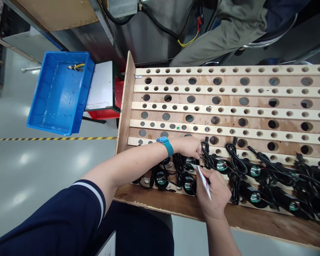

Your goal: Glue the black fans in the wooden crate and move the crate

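My right hand [214, 192] is closed around a white squeeze tube [204, 183] with a narrow pointed nozzle. The nozzle tip is at the green circuit board in the open end of a black cylinder [190, 163]. My left hand [190, 146], with a teal watch band [167, 146] at its wrist, is closed just above that same cylinder. Its fingertips are pressed together beside thin black wires, and what they pinch is hidden. Nearby stand more black cylinders with round boards [161, 179] and coiled black cables [209, 154].
The cylinders sit in a wooden rack [176, 202] with drilled slats [181, 109]. A blue bin [60, 92] with yellow-handled pliers [76, 67] is at the left, beside a white board [100, 85]. Another person's leg [213, 42] is beyond the rack.
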Tool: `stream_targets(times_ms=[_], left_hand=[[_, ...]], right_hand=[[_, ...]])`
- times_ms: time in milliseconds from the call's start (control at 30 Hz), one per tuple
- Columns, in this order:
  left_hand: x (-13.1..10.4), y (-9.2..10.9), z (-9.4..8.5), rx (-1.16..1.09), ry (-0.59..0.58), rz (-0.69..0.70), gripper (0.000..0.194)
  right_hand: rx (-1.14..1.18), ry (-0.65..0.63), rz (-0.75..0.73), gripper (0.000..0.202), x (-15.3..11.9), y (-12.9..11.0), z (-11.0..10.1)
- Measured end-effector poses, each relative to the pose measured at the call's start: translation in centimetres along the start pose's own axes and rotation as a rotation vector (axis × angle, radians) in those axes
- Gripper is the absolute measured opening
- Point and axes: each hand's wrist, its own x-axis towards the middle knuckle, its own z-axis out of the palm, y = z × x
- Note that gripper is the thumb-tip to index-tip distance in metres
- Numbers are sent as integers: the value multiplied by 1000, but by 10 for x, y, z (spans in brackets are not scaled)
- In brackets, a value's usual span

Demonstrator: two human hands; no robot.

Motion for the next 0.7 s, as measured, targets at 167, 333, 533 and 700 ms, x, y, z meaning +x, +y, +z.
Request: stream_targets(times_ms=[167, 333, 533, 700], left_hand=[[0, -2, 1, -21, 6, -1, 21], [0, 1, 0, -38, 0, -25, 21], [-13, 7, 11, 3, 127, -99, 22], [-79, -3, 25, 35, 406, -142, 30]], right_hand=[[-27, 9, 10, 8, -1, 3, 1], [-31, 44, 34, 6, -2, 4, 1], [139, 196, 378, 10, -9, -20, -17], [536, 335, 989, 31, -21, -35, -36]])
